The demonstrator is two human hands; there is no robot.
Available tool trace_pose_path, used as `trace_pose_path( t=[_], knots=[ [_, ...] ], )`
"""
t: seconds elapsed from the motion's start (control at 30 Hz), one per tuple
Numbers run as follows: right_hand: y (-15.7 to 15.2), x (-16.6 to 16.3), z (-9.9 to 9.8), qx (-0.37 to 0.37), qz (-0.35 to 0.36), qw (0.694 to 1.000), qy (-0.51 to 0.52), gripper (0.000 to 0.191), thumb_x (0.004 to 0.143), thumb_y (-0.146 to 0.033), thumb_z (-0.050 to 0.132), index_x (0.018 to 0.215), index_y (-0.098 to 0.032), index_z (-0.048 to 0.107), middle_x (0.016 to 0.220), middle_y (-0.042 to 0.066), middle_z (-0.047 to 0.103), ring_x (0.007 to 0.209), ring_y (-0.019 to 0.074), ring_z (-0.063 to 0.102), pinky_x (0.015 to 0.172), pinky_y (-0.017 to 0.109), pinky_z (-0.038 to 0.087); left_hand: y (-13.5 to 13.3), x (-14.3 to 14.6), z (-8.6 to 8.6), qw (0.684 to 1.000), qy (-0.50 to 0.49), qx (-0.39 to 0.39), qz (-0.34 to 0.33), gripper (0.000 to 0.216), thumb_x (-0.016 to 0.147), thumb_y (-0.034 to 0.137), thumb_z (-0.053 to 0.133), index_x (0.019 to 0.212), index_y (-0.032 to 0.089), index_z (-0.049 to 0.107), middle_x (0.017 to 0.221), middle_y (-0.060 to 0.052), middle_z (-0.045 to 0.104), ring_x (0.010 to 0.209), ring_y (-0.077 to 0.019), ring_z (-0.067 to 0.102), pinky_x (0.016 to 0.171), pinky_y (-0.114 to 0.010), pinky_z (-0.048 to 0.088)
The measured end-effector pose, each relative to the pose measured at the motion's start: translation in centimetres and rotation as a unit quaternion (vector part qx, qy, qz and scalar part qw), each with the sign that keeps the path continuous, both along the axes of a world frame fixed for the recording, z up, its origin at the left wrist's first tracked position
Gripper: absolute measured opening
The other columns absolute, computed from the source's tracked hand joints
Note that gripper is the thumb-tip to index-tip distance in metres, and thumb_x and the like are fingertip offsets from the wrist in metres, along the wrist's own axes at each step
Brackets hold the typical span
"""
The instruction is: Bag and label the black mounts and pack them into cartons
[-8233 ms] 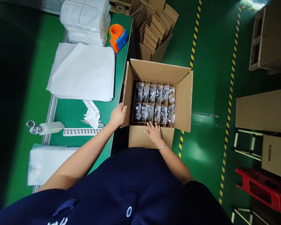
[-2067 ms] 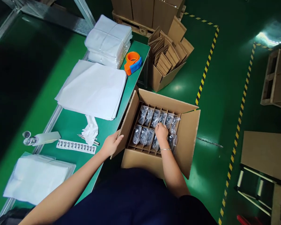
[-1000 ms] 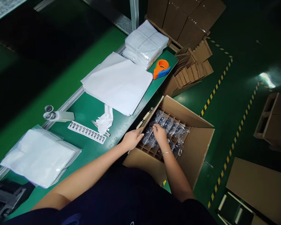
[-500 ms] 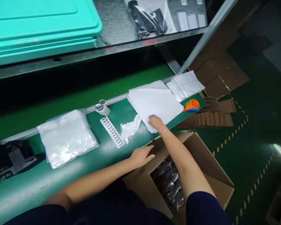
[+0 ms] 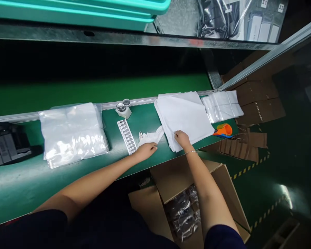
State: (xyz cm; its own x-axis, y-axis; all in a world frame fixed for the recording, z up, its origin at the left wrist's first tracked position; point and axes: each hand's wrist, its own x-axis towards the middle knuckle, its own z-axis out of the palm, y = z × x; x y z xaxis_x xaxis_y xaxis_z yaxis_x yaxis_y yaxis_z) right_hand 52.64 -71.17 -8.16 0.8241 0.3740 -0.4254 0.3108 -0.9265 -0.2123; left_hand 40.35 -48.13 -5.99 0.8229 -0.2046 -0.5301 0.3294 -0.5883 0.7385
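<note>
My right hand rests with curled fingers at the near left part of a stack of white sheets. Its fingertips pinch at the top sheet's edge, partly hidden by the hand. Beside the near edge of the green bench, my left hand is closed, thumb against bent fingers; whatever it may hold is too small to make out. Just behind it lies a crumpled white paper. A strip of printed labels lies left of that, partly covered at its near end. A small white bottle with a metal top stands behind the strip.
Clear plastic bags lie to the left, near a black device. At the right are more folded clear bags and an orange tape roll. Below the bench stands an open carton holding wrapped items. A metal shelf crosses above.
My left hand has moved from the bench edge toward the crumpled paper, and its fingers have closed. My right hand stays at the white sheets. The camera view has turned and shifted.
</note>
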Motion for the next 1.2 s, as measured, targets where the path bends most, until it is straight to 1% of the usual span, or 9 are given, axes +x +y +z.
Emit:
trace_pose_path(
  t=[0.07, 0.17, 0.27, 0.37, 0.47, 0.57, 0.8, 1.03, 1.2],
  knots=[
    [-0.6, 0.2, -0.1, 0.027, -0.018, 0.999, 0.003, 0.023, 0.086, -0.013, 0.042, 0.08, -0.018, 0.064, 0.087, 0.006, 0.065, 0.075, 0.0172, 0.055, 0.064, 0.026, 0.038, -1.3, 1.7, -0.4, 0.999, -0.009, -0.03, 0.013, 0.035, 0.09, 0.028, 0.048, 0.116, 0.016, 0.068, 0.106, -0.008, 0.074, 0.1, -0.0249, 0.068, 0.089, -0.035, 0.051],
    [-1.3, 0.4, -0.3, 0.072, -0.044, 0.996, 0.01, 0.022, 0.084, -0.017, 0.044, 0.081, -0.018, 0.065, 0.086, 0.004, 0.066, 0.075, 0.0161, 0.056, 0.066, 0.025, 0.04, -3.9, 4.7, -1.1, 0.992, 0.002, -0.098, 0.08, 0.027, 0.087, 0.019, 0.053, 0.106, 0.014, 0.071, 0.101, -0.009, 0.074, 0.097, -0.0224, 0.068, 0.088, -0.033, 0.051],
    [-1.8, 0.5, -0.7, 0.114, -0.073, 0.991, 0.019, 0.022, 0.084, -0.022, 0.046, 0.087, -0.018, 0.067, 0.089, 0.004, 0.069, 0.079, 0.0164, 0.06, 0.069, 0.025, 0.043, -6.5, 7.3, -2.0, 0.98, 0.038, -0.133, 0.142, 0.025, 0.086, 0.014, 0.053, 0.103, 0.012, 0.07, 0.094, -0.009, 0.073, 0.083, -0.0184, 0.069, 0.074, -0.029, 0.054],
    [-2.1, 0.5, -1.1, 0.146, -0.095, 0.984, 0.028, 0.022, 0.083, -0.024, 0.047, 0.088, -0.019, 0.068, 0.089, 0.004, 0.07, 0.081, 0.0171, 0.061, 0.072, 0.027, 0.046, -8.6, 8.8, -3.0, 0.976, 0.056, -0.135, 0.159, 0.021, 0.086, 0.015, 0.055, 0.099, 0.011, 0.071, 0.091, -0.008, 0.072, 0.071, -0.015, 0.066, 0.061, -0.025, 0.051],
    [-2.4, 0.6, -1.5, 0.167, -0.11, 0.979, 0.036, 0.021, 0.082, -0.024, 0.048, 0.086, -0.019, 0.068, 0.089, 0.004, 0.07, 0.081, 0.0171, 0.061, 0.074, 0.027, 0.046, -9.8, 9.1, -3.8, 0.975, 0.066, -0.137, 0.163, 0.015, 0.084, 0.019, 0.059, 0.088, 0.011, 0.071, 0.079, -0.006, 0.069, 0.063, -0.0131, 0.062, 0.053, -0.023, 0.047],
    [-2.4, 0.6, -1.6, 0.18, -0.117, 0.976, 0.043, 0.019, 0.08, -0.023, 0.049, 0.083, -0.019, 0.068, 0.087, 0.003, 0.069, 0.079, 0.0166, 0.06, 0.073, 0.027, 0.045, -10.2, 9.1, -4.3, 0.975, 0.056, -0.134, 0.166, 0.013, 0.082, 0.021, 0.061, 0.08, 0.013, 0.071, 0.07, -0.003, 0.065, 0.059, -0.0114, 0.057, 0.053, -0.022, 0.045],
    [-2.4, 0.6, -1.4, 0.195, -0.119, 0.972, 0.049, 0.017, 0.08, -0.022, 0.049, 0.081, -0.019, 0.066, 0.085, 0.003, 0.067, 0.078, 0.0165, 0.058, 0.071, 0.026, 0.043, -10.2, 9.4, -4.1, 0.98, 0.021, -0.105, 0.17, 0.013, 0.078, 0.012, 0.057, 0.07, 0.015, 0.067, 0.066, 0.0, 0.063, 0.065, -0.0128, 0.057, 0.062, -0.024, 0.046],
    [-2.3, 0.6, -1.2, 0.195, -0.122, 0.972, 0.051, 0.015, 0.08, -0.021, 0.05, 0.08, -0.019, 0.065, 0.084, 0.003, 0.066, 0.078, 0.0169, 0.057, 0.07, 0.027, 0.042, -10.2, 9.2, -4.2, 0.983, -0.01, -0.071, 0.17, 0.01, 0.08, 0.023, 0.063, 0.077, 0.015, 0.067, 0.073, -0.003, 0.066, 0.074, -0.0172, 0.06, 0.073, -0.027, 0.047],
    [-2.3, 0.6, -1.1, 0.196, -0.12, 0.972, 0.053, 0.017, 0.081, -0.022, 0.049, 0.081, -0.02, 0.065, 0.085, 0.003, 0.066, 0.079, 0.0172, 0.057, 0.071, 0.027, 0.043, -10.4, 9.2, -4.7, 0.985, -0.009, -0.073, 0.154, 0.012, 0.08, 0.015, 0.056, 0.074, 0.015, 0.067, 0.072, -0.002, 0.065, 0.071, -0.0163, 0.059, 0.071, -0.027, 0.046]
  ],
)
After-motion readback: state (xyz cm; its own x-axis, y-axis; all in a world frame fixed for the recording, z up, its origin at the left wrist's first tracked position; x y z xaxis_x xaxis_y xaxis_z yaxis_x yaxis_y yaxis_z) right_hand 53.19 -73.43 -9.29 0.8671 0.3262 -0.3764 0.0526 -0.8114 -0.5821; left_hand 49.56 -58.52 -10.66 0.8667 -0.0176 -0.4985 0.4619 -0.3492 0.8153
